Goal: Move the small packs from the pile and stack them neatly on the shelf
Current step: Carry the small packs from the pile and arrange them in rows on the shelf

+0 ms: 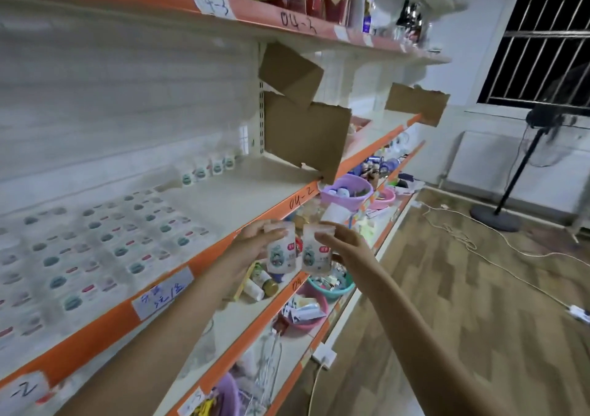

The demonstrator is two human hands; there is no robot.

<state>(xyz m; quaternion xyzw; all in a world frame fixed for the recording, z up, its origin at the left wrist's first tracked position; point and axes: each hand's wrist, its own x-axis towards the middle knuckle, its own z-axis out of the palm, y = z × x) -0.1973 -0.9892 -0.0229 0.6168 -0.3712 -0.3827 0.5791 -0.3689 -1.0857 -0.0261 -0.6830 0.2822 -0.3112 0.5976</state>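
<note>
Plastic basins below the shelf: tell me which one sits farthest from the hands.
The pink basin beyond the purple basin. It sits farther down the aisle than the purple, the teal basin and the nearer pink basin.

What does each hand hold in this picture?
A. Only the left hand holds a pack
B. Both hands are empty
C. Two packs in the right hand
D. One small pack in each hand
D: the left hand grips one small white printed pack, and the right hand grips another small white pack beside it.

glossy plastic packs (280, 249), torn matt cardboard divider (306, 134), smooth painted metal shelf (242, 189), wood-grain floor (463, 288).
</note>
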